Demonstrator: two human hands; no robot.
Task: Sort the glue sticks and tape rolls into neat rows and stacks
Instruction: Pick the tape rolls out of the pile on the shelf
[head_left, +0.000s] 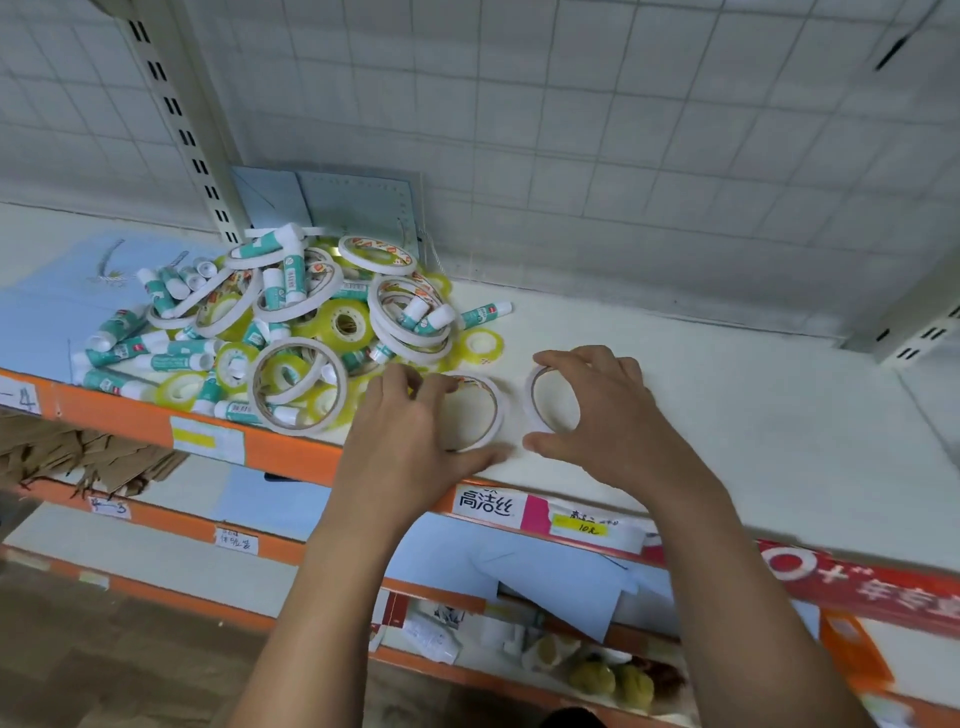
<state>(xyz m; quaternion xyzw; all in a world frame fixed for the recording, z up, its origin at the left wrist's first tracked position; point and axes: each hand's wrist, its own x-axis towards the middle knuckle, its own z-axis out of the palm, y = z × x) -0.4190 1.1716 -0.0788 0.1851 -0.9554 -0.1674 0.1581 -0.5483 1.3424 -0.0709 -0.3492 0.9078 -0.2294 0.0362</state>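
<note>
1. Tape rolls (324, 332) and glue sticks (270, 244): heaped together in one loose pile (244, 332) on the left part of the top shelf (753, 415), partly over a pale blue sheet (41, 312).
2. Pile contents: wide white rings, smaller clear yellow rolls and teal-and-white sticks with white caps, lying at all angles. Several sticks poking through or resting across the rings.
3. Single yellow roll (483, 344): flat on the shelf, just beside the right edge of the pile, clear of both grips.
4. Left grip (410, 415): fingers curled over the left rim of a first white roll (497, 413), thumb laid along its near rim. Roll flat on the shelf, near the front edge and close beside the pile.
5. Right grip (608, 410): narrow span, fingers arched over the far side of a second white roll (530, 402), thumb at the near side, ring held between them. Position: just right of the first roll, with a small gap between the two. Contact with the shelf: cannot tell.
6. Shelf front: orange edge strip (291, 460) carrying a white printed label (485, 504), a pink label (536, 512) and a yellow price tag (579, 528).
7. Behind the pile: blue sheets (332, 202) leaning on a white wire-grid back panel (623, 130), with a slotted upright post (176, 114) at the left.
8. Below: lower shelves with orange edges, more blue paper (545, 566) and torn cardboard (78, 457) at the left.
</note>
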